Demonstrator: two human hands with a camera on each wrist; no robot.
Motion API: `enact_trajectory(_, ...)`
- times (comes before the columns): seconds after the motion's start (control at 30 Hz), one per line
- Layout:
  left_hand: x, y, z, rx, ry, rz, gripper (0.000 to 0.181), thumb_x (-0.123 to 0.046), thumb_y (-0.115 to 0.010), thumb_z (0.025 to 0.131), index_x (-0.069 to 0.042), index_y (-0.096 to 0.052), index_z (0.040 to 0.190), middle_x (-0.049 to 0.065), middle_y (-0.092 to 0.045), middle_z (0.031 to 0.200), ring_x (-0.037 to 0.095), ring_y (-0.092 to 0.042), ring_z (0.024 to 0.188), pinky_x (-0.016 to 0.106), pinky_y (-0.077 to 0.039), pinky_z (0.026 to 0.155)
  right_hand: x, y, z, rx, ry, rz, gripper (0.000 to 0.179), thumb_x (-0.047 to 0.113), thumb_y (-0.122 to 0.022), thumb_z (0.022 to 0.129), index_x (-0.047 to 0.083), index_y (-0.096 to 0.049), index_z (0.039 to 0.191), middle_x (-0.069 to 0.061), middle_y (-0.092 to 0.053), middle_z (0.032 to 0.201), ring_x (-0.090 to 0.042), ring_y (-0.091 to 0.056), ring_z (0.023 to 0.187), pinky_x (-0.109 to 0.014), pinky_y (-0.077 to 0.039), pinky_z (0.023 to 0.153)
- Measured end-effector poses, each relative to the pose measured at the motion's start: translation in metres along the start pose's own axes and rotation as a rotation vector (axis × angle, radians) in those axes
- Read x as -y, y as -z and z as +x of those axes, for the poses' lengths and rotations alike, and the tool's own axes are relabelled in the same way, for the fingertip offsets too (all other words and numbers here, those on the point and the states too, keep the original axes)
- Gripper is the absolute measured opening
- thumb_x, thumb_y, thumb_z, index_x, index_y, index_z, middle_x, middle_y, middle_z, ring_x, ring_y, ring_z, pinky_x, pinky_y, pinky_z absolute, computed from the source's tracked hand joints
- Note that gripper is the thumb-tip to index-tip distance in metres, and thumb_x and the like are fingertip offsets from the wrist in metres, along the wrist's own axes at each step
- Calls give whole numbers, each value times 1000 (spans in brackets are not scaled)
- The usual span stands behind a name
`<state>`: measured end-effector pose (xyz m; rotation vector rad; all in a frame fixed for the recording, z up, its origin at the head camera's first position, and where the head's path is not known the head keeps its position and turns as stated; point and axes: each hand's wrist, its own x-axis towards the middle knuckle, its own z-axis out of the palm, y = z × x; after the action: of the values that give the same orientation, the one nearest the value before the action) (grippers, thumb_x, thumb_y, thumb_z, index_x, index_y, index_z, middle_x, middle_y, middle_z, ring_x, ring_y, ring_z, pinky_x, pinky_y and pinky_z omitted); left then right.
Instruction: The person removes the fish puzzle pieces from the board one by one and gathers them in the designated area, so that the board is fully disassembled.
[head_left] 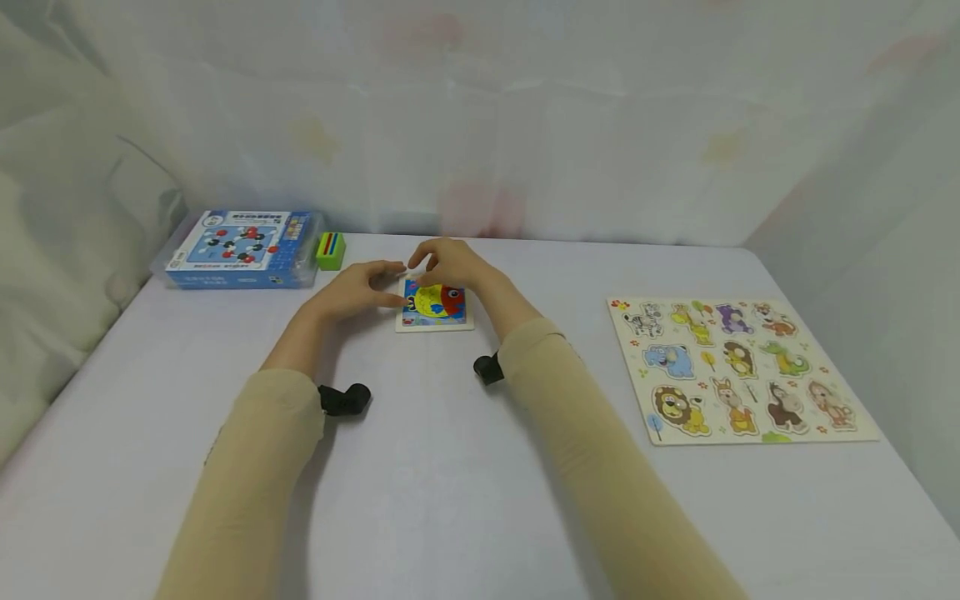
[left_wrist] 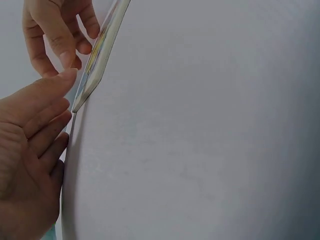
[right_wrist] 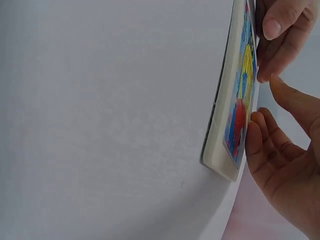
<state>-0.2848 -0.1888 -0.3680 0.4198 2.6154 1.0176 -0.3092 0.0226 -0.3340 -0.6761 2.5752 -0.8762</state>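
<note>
A small square fish puzzle (head_left: 437,310), with a yellow body and red head on blue, lies flat on the white table. My left hand (head_left: 347,290) is at its left edge, fingers relaxed and thumb near the frame. Over the puzzle's upper edge arches my right hand (head_left: 454,263), its fingers loosely bent and covering part of the top. In the right wrist view, the right hand (right_wrist: 290,155) shows nothing between thumb and fingers, and its fingertips are close beside the puzzle (right_wrist: 241,100). The left wrist view shows the left hand (left_wrist: 37,140) with no object in it; contact with the puzzle is unclear.
A large animal peg puzzle board (head_left: 708,367) lies on the right of the table. At the back left sits a clear plastic case (head_left: 240,250) with a blue molecule-picture label, and a small green block with coloured stripes (head_left: 330,252) stands beside it. A pale curtain (head_left: 570,125) hangs behind.
</note>
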Motion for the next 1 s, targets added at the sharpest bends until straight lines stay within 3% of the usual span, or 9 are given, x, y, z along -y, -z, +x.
enact_trajectory(0.33, 5, -3, 1, -18, 22, 32, 73, -40, -72, 87, -19, -41, 150, 12, -21, 166, 37, -15, 156, 66, -14, 123, -8, -6, 8, 54, 19, -71, 35, 26, -71, 91, 24, -65, 125, -8, -61, 126, -22, -57, 111, -39, -51, 102)
enact_trajectory(0.6, 4, -8, 1, -44, 12, 29, 72, -38, -72, 87, -18, -42, 149, 12, -23, 166, 37, -15, 155, 65, -14, 123, -11, -9, 9, 55, 42, -148, 36, 31, -69, 92, 27, -63, 127, -7, -58, 120, -20, -53, 109, -36, -51, 96)
enact_trajectory(0.8, 3, -9, 0, -45, 9, 35, 71, -36, -71, 88, -17, -42, 149, 13, -24, 165, 37, -14, 155, 64, -13, 124, -14, -11, 9, 42, 65, -162, 34, 31, -69, 91, 27, -63, 125, -6, -57, 113, -18, -51, 103, -31, -49, 87)
enact_trajectory(1.0, 2, -9, 0, -44, 9, 32, 71, -37, -72, 87, -17, -42, 149, 13, -23, 166, 37, -13, 156, 64, -12, 124, -13, -10, 9, 45, 68, -169, 33, 30, -69, 91, 26, -64, 124, -6, -56, 113, -19, -51, 103, -31, -49, 87)
